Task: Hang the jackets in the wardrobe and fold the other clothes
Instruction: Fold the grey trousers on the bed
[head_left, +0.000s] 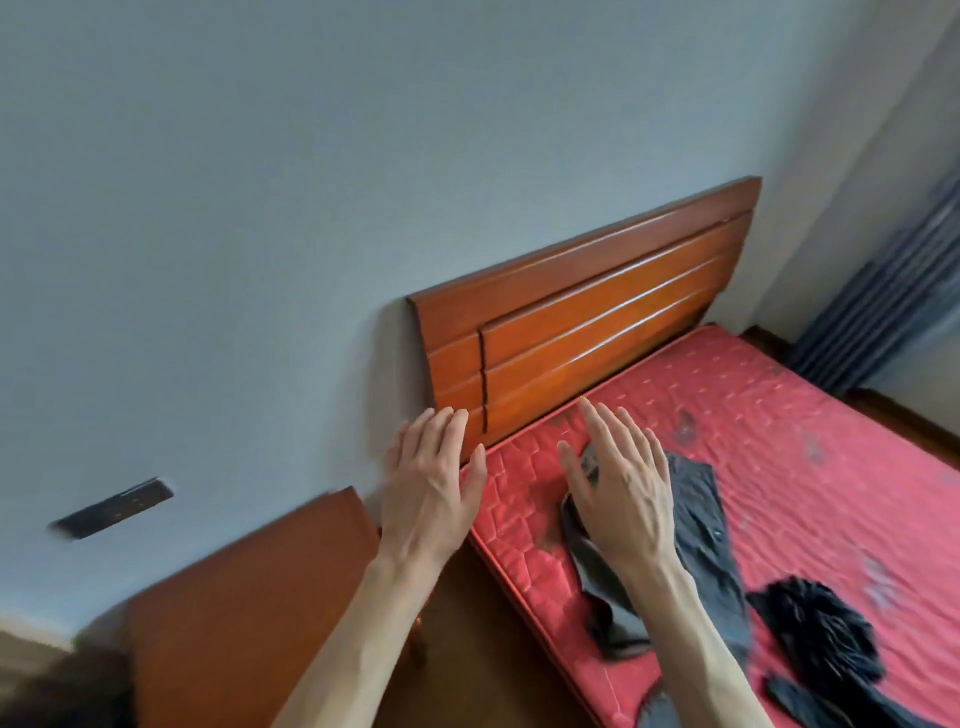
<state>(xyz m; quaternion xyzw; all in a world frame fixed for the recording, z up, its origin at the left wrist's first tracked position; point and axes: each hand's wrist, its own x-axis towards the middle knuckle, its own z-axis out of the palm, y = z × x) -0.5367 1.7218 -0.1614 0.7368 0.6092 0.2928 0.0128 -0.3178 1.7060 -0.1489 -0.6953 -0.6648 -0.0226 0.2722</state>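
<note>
A dark grey garment (706, 530) lies crumpled near the left edge of the red quilted mattress (810, 467). A black fuzzy garment (821, 629) lies to its right, closer to me. My right hand (618, 488) hovers over the grey garment with straight fingers and holds nothing. My left hand (434, 488) is raised with fingers extended, in front of the bed's corner beside the headboard, and is empty too. No wardrobe or jacket hanger shows in the head view.
An orange wooden headboard (597, 317) stands against the grey wall. A wooden bedside table (249, 613) sits left of the bed. A dark wall socket plate (111, 509) is at left. Blue-grey curtains (893, 301) hang at far right.
</note>
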